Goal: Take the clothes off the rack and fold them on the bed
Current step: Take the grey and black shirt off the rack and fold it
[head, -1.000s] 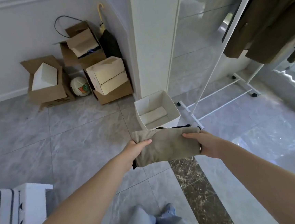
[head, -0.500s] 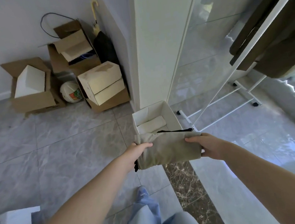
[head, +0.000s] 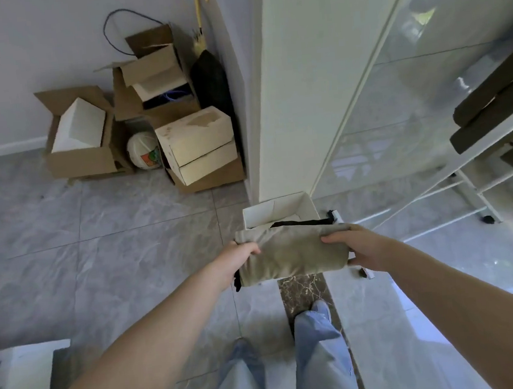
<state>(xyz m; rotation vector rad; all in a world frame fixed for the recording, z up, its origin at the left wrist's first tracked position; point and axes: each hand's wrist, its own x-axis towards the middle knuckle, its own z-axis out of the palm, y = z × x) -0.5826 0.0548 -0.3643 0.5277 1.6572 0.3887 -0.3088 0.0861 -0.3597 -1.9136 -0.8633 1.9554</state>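
A grey tiled floor (head: 105,257) fills most of the view, crossed by a dark marbled strip (head: 304,292) on which the person's feet are seen in light blue trousers (head: 318,350). A white pillar (head: 307,75) rises at centre, and a white clothes rack (head: 475,162) is seen at right, with dark brown clothes (head: 498,101) hung over its rail. Several open cardboard boxes (head: 189,144) are stacked in the corner at left, with a closed umbrella (head: 207,71) leaned upright against the wall beside them and a white ball (head: 143,151) lodged between two of the boxes. A white open-topped bin (head: 277,211) is placed on the floor at the foot of the pillar. A folded olive garment (head: 291,255), with a black edge shown along its far side, is held level in the air just in front of the bin and partly over its near rim. The left hand (head: 239,258) is wrapped round the garment's left end, fingers curled over the top. The right hand (head: 357,247) is clamped on the right end, fingers above and thumb below.
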